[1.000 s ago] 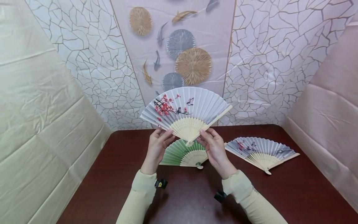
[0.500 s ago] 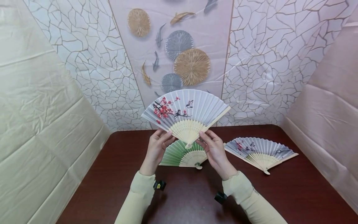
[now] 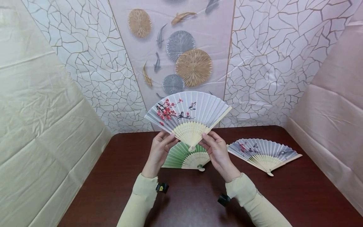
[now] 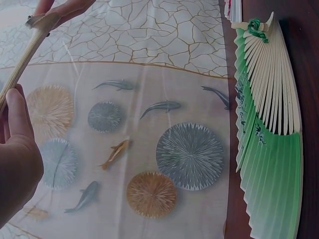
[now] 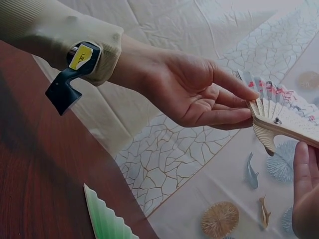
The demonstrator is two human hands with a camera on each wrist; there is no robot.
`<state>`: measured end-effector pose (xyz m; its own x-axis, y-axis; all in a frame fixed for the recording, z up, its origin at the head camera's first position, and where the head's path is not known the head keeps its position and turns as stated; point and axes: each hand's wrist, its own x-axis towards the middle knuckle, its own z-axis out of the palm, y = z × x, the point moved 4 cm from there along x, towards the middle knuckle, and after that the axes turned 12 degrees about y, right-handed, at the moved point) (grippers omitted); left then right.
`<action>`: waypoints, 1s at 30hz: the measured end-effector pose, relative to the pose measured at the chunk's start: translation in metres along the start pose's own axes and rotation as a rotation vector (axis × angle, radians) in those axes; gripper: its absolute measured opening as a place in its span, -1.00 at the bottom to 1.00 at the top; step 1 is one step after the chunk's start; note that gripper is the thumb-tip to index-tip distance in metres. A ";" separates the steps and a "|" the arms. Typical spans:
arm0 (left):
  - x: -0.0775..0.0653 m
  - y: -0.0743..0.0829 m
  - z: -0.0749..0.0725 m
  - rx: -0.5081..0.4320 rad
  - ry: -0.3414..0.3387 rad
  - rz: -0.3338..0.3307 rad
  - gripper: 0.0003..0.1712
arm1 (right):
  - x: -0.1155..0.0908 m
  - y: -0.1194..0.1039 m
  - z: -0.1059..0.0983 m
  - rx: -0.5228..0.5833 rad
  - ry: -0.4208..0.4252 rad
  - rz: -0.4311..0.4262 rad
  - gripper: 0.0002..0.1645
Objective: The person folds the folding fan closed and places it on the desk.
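Observation:
A spread white folding fan (image 3: 208,107), painted with red blossoms and birds, is held up over the table by both hands. My left hand (image 3: 158,153) pinches its left edge, thumb in front. The right hand (image 3: 219,154) pinches the light wooden guard on the other side. In the right wrist view, the left hand's (image 5: 184,87) thumb and fingers meet at the fan's ribs. Below and behind the held fan lies a spread green folding fan (image 3: 173,157), partly hidden by it and by the hands. The left wrist view shows this green fan's (image 4: 273,169) ribs and green tassel.
A spread grey folding fan (image 3: 266,151) with a blossom print lies to the right on the dark red-brown table (image 3: 187,201). A patterned cloth backdrop (image 3: 255,78) rises behind the table. Pale cloth walls (image 3: 51,126) stand at both sides.
The white fan has dipped very slightly, and the head view has shifted a little. Both hands keep the same hold; the green and grey fans stay where they lay.

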<state>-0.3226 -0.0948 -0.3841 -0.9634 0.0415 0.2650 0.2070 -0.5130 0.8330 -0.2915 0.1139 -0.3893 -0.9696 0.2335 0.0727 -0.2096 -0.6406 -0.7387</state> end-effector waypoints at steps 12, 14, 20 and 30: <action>0.000 -0.003 0.002 0.008 0.010 -0.016 -0.63 | 0.001 0.000 -0.002 -0.017 0.006 -0.008 -0.69; 0.000 -0.003 0.002 0.009 0.012 -0.016 -0.63 | 0.001 0.000 -0.002 -0.019 0.009 -0.007 -0.69; 0.001 -0.005 0.003 0.008 0.017 -0.025 -0.67 | 0.001 0.000 -0.003 -0.025 0.017 -0.001 -0.70; 0.001 -0.006 0.003 0.033 0.022 -0.031 -0.68 | 0.001 0.001 -0.005 -0.032 0.020 0.014 -0.72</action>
<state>-0.3247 -0.0892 -0.3880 -0.9729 0.0378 0.2280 0.1819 -0.4833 0.8563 -0.2921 0.1172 -0.3929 -0.9696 0.2397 0.0494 -0.1921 -0.6203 -0.7605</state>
